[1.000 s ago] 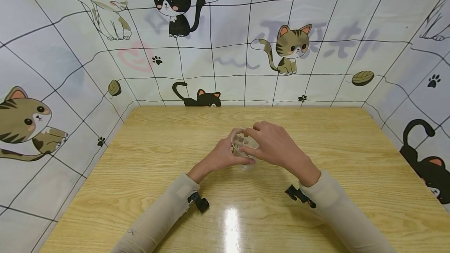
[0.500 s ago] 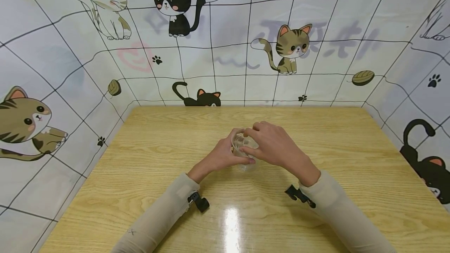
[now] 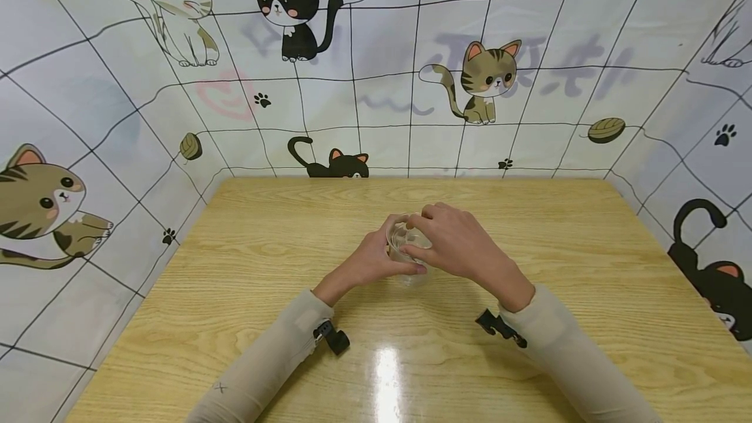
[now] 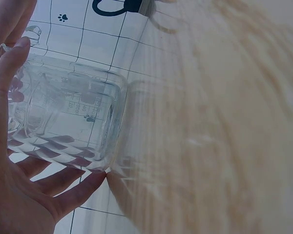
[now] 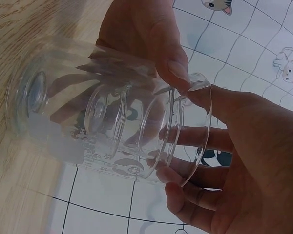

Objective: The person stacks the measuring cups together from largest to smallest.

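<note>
A clear glass beaker (image 5: 58, 141) with printed marks stands upright on the wooden table. Nested in its mouth is a smaller clear glass beaker (image 5: 136, 124), its rim poking out above the larger one. My left hand (image 3: 370, 256) grips the larger beaker, thumb on the near side and fingers (image 4: 73, 192) around the far side. From above and the right, my right hand (image 3: 455, 240) holds the smaller beaker by its rim, fingertips (image 5: 173, 195) curled at the edge. In the head view the hands cover much of both glasses.
Light wooden table (image 3: 270, 227) surrounds the hands, with a bright reflection near its front. A cat-print cloth (image 3: 388, 96) walls off the back and both sides. Black straps (image 3: 333, 338) sit on the wrists.
</note>
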Available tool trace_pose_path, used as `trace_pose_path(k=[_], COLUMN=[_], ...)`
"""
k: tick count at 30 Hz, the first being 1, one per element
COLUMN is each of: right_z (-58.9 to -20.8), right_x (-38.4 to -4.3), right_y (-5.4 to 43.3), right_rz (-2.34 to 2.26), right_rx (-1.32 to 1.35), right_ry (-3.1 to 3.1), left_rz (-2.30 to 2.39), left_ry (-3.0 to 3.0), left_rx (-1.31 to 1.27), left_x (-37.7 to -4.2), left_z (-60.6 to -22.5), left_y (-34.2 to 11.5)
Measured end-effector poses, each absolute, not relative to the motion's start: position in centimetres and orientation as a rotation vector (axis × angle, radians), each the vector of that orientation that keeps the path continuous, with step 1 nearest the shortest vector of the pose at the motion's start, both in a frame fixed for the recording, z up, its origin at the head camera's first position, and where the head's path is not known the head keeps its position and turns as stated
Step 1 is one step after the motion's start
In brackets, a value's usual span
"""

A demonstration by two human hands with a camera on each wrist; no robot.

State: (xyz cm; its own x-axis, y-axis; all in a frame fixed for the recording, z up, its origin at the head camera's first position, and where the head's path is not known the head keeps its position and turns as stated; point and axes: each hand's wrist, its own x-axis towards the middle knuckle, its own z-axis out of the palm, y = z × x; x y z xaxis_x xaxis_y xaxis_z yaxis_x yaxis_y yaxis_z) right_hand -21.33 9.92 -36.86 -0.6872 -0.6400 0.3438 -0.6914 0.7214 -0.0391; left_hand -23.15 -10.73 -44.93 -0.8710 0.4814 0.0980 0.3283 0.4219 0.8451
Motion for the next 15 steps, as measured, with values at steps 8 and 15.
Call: trace_pose_path(k=[8, 15], right_z=[-36.88, -36.92], right_x=[-21.34, -21.29], right_y=[9.87, 9.86], right_rz=[0.224, 0.213], right_rx=[1.038, 1.043], right_ry=[-2.631, -2.630], left_rz=[1.435, 1.425], left_ry=[2.507, 2.514], left_rx=[0.733, 0.739], left_x=[-23.18, -23.18], left_z=[-44.99, -45.04], left_y=[-10.78, -10.77])
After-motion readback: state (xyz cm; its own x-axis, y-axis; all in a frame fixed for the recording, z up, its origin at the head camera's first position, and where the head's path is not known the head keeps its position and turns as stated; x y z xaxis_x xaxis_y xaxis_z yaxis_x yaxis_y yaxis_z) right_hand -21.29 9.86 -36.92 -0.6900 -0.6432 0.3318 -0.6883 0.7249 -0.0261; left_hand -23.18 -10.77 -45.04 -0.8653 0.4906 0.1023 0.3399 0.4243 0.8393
